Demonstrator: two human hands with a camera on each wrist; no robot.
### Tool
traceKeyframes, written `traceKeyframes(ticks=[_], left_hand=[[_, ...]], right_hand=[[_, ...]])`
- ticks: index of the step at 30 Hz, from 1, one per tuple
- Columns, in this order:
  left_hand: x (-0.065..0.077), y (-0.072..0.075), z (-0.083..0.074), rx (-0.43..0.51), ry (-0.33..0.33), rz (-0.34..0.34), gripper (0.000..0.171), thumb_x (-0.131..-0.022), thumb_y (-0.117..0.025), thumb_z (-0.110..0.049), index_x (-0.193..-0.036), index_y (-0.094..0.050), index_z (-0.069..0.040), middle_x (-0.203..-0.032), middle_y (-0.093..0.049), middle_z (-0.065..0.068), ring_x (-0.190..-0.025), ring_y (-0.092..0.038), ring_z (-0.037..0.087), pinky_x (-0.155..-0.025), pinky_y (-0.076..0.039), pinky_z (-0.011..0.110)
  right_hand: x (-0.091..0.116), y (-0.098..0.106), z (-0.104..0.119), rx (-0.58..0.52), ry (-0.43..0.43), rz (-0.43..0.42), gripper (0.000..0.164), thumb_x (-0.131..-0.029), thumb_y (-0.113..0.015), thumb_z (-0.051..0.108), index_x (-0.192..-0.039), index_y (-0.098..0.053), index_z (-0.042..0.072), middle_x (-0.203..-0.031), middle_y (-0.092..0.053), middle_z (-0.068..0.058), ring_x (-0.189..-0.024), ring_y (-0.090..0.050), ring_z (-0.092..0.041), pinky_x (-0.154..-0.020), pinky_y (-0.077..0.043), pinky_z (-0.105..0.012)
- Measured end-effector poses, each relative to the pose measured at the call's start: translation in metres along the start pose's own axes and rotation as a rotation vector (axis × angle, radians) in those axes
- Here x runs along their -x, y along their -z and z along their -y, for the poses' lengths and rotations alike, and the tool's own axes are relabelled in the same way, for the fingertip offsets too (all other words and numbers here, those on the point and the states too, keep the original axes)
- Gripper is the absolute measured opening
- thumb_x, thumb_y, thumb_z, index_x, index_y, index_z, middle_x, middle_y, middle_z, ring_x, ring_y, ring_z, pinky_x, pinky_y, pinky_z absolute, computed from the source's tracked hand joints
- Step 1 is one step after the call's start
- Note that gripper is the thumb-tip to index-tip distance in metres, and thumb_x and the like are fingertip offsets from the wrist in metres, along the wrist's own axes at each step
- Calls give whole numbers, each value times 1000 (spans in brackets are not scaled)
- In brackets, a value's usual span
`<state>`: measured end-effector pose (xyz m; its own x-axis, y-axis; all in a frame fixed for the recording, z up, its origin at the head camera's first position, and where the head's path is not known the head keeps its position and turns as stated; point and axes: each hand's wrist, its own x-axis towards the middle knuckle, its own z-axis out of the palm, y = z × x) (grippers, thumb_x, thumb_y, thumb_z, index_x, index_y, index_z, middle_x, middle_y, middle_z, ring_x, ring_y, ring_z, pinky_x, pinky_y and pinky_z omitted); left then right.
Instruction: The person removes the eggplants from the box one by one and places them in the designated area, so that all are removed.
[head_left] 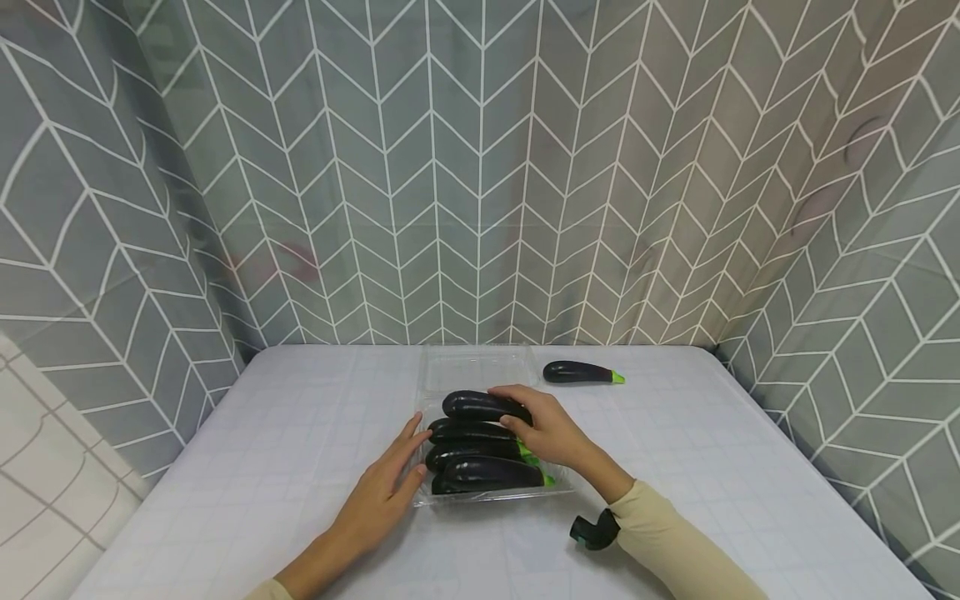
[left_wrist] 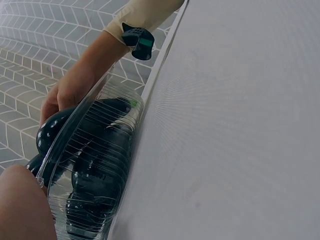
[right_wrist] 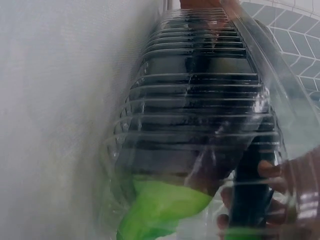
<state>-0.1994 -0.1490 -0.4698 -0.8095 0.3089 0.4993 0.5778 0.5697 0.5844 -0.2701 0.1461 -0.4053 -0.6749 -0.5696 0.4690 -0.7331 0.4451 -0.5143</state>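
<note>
A clear plastic clamshell box [head_left: 495,497] lies on the table with several dark purple eggplants [head_left: 491,473] side by side in it, green stems to the right. My right hand [head_left: 551,427] grips the right end of the rearmost eggplant [head_left: 474,406], which hides its stem. At the box's left edge, my left hand [head_left: 382,496] touches the side with fingers spread and fairly straight. In the left wrist view the ribbed box wall [left_wrist: 102,150] stands between the camera and the eggplants. Up close, the right wrist view shows a green stem [right_wrist: 165,200] through the plastic.
Behind the box its clear lid [head_left: 476,367] is folded back on the table. One loose eggplant [head_left: 577,372] lies to the right of the lid. A white cloth covers the table [head_left: 300,433], and a grey patterned curtain [head_left: 480,183] hangs behind it.
</note>
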Motion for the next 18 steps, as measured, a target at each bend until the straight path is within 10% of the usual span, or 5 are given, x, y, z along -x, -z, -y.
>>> traceKeyframes(ticks=[18], left_hand=[[1,0,1,2,5,3,48,-107,-57,-20,-153,-50,-8,-169,-29,4,-150,-33,20,-119,-26,33]], right_hand=[[2,11,-1,46,37,-65,43,-94,-71,-5,-136,-64,2,-132,-67,-10,-120,-64,-28,-97,-54,-47]])
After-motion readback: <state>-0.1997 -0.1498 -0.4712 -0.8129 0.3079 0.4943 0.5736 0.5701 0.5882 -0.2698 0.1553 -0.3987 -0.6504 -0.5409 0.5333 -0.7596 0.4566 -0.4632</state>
